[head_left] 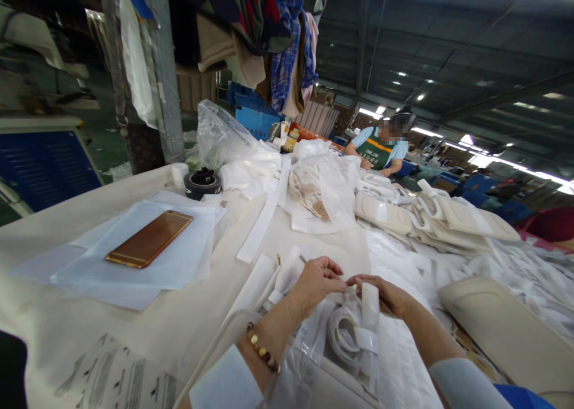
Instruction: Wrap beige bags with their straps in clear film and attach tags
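Observation:
My left hand [314, 283] and my right hand [388, 292] meet fingertip to fingertip. Both are closed in a pinch at the upper end of a white strap [347, 331]. The strap lies coiled, with white wrapping bands round it and clear plastic about it. Exactly what sits between the fingertips is small and partly hidden. Beneath my forearms lie a clear plastic bag [296, 367] and a pale, fabric-like piece [336, 388]. Just left of my left hand, white-wrapped strips [258, 280] rest on the table.
A gold phone [150, 240] lies on translucent sheets [188, 262] at left. Black tape [202, 183] stands farther back. Crumpled plastic [325, 179] and stacked cream pads [470, 214] occupy the back and right; a large cream pad [506, 331] lies nearer. Across the table, a person [379, 149] works.

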Motion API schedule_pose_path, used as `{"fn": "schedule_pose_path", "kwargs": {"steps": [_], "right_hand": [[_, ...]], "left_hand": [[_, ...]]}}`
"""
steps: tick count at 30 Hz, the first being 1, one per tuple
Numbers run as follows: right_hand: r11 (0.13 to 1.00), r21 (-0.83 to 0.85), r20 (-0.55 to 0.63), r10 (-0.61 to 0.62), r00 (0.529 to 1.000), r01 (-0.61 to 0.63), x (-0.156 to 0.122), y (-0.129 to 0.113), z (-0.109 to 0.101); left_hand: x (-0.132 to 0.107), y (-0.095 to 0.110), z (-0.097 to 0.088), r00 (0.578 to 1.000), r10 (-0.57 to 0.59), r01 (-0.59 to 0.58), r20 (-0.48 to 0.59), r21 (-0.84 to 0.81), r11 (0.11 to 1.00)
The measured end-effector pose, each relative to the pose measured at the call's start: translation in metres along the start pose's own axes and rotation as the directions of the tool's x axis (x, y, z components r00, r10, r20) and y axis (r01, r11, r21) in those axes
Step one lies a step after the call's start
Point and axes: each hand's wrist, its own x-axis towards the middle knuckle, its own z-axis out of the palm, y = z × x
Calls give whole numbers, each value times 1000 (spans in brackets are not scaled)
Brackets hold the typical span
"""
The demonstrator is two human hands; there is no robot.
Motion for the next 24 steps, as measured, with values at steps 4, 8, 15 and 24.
{"fn": "schedule_pose_path", "kwargs": {"steps": [4, 8, 15, 24], "right_hand": [[982, 184, 7, 38, 999, -39, -2, -5, -6], [956, 293, -9, 20, 1000, -16, -4, -5, -11], [926, 365, -155, -45, 987, 100, -2, 1, -13], [932, 325, -204, -99, 974, 162, -15, -18, -1]], "left_hand": [[0, 0, -1, 1000, -1, 2, 14, -64, 998], [0, -1, -2, 1000, -4, 6, 24, -106, 994], [4, -3, -2, 999, -30, 33, 22, -164, 986], [6, -3, 0, 997, -48, 37, -53, -189, 981]]}}
